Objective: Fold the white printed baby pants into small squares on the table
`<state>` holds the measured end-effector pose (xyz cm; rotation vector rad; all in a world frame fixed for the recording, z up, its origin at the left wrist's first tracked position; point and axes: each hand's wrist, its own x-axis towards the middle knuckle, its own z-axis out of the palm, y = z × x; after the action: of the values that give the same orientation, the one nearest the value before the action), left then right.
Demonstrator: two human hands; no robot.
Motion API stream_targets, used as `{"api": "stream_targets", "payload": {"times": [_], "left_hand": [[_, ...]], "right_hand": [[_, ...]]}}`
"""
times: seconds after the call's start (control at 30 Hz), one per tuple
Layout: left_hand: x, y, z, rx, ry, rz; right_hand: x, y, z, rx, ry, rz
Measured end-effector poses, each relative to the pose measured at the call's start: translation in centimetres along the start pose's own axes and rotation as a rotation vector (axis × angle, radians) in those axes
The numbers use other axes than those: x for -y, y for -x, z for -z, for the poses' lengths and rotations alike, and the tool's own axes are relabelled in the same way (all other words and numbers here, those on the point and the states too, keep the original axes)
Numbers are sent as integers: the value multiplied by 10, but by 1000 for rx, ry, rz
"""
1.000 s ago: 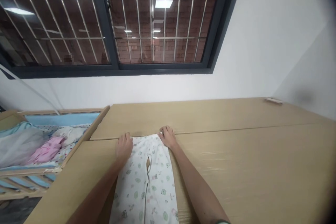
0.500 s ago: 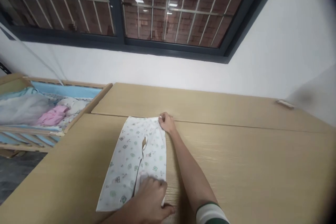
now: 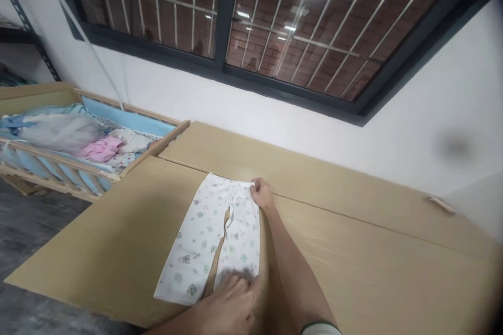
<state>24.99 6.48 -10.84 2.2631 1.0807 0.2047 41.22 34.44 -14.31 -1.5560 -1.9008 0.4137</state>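
Note:
A pair of small white baby trousers (image 3: pixel 204 230) with a green and grey animal print lies flat on the tan table, waistband away from me. A gap runs between the legs, with an opening at the crotch. My right hand (image 3: pixel 262 194) is closed on the right corner of the waistband, fingertips pinching the edge. Nearer to me, my left hand (image 3: pixel 236 298) is closed at the lower end of the right trouser leg, knuckles up. It covers that hem, and its fingertips are partly hidden. The left leg lies untouched.
The tan tabletop (image 3: pixel 353 272) has a seam across it towards the wall. A wooden cot (image 3: pixel 133 162) with blue lining, pink cloth and bedding adjoins at the left. A barred window (image 3: pixel 220 57) is above. A small pale object (image 3: pixel 442 204) lies at the back right.
The view has turned and tilted, showing more of the cot and floor. The trouser legs lie further apart, with a wider gap. Both hands stay on the trousers.

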Motion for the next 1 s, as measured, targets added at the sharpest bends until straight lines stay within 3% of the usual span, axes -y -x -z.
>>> {"api": "stream_targets", "payload": {"times": [0.13,0.23,0.33,0.4,0.47,0.53,0.63,0.77,0.87,1.0], "left_hand": [[-2,4,9,-61,111,12],[2,14,22,-177,352,61],[18,44,34,-320,683,116],[36,72,38,-450,788,167],[58,101,40,-547,757,230],[79,125,40,-565,650,307],[99,149,37,-622,328,435],[95,159,32,-836,-105,379],[79,152,28,-782,-175,231],[67,132,10,-661,-304,134]], "right_hand": [[9,4,3,-6,-34,-25],[25,-3,10,-31,-66,-58],[54,-22,13,-53,-94,-84],[79,-37,6,-43,-101,-97],[107,-50,-12,-16,-90,-110],[134,-57,-38,22,-64,-119],[170,-56,-77,93,-23,-108],[207,-26,-96,195,-28,-18],[228,24,-81,325,-93,190],[242,107,-47,666,-186,702]]}}
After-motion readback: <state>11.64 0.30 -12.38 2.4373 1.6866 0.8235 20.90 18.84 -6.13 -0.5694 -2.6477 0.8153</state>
